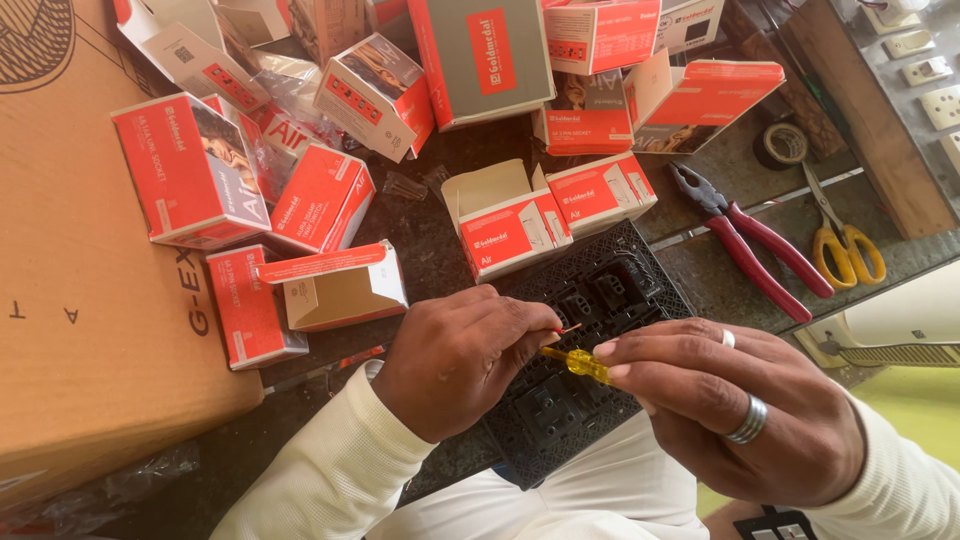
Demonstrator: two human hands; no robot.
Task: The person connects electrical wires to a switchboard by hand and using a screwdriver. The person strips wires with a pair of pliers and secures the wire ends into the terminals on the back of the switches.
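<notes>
A: Item 1, what do we log for the hands?

B: We enter the left hand (462, 358), fingers curled in, pinching a thin red wire (570, 328) between thumb and fingertip. The right hand (745, 408) is closed lightly around a small yellow-handled screwdriver (577, 362), held between thumb and fingertips; we count 2 rings on it.

A: And what lies under them?

B: Item 2, a black switch plate (600, 290) with several socket modules, lying flat on the dark bench (700, 255) and reaching toward the lap (its near end hidden by both hands). The screwdriver and the wire end sit just above its middle.

A: Tools on the right?

B: Item 3, 1 pair of red-handled pliers (752, 240), jaws toward the boxes. Item 4, 1 pair of yellow-handled scissors (840, 235), just beside the pliers. Item 5, a roll of dark tape (782, 144), beyond both.

A: The cartons?

B: Item 6, a scatter of red-and-white boxes (190, 170) across the far and left bench, some with flaps open; we note 1 open box (505, 220) touching the plate's far edge. Item 7, a large brown cardboard carton (80, 300) at the left, well apart from the hands.

A: Anything else?

B: White wall switches (935, 70) on a grey board, top right.
</notes>
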